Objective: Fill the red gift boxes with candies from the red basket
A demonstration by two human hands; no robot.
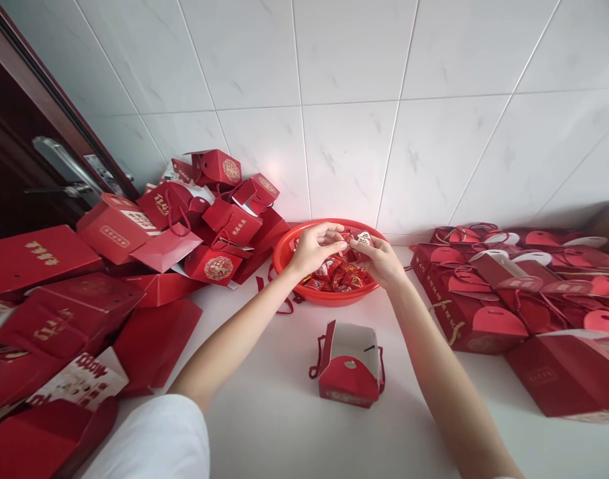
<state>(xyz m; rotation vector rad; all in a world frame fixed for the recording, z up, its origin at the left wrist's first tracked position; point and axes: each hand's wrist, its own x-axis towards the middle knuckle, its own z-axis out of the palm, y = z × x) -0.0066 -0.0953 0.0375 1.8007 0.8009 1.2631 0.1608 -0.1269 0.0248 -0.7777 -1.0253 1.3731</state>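
Note:
Over a red plastic basket full of red-wrapped candies, both my hands are raised close together. My right hand pinches a small wrapped candy with white and red on its wrapper. My left hand is beside it, fingers stretched and thumb apart, with nothing visible in it. Nearer to me on the white table stands a small red gift box, its top open, its white inside showing and dark red cord handles hanging at its sides.
Red gift boxes lie in a loose heap on the left, near a dark door with a metal handle. Rows of red boxes with cords stand on the right. A tiled wall rises behind the basket.

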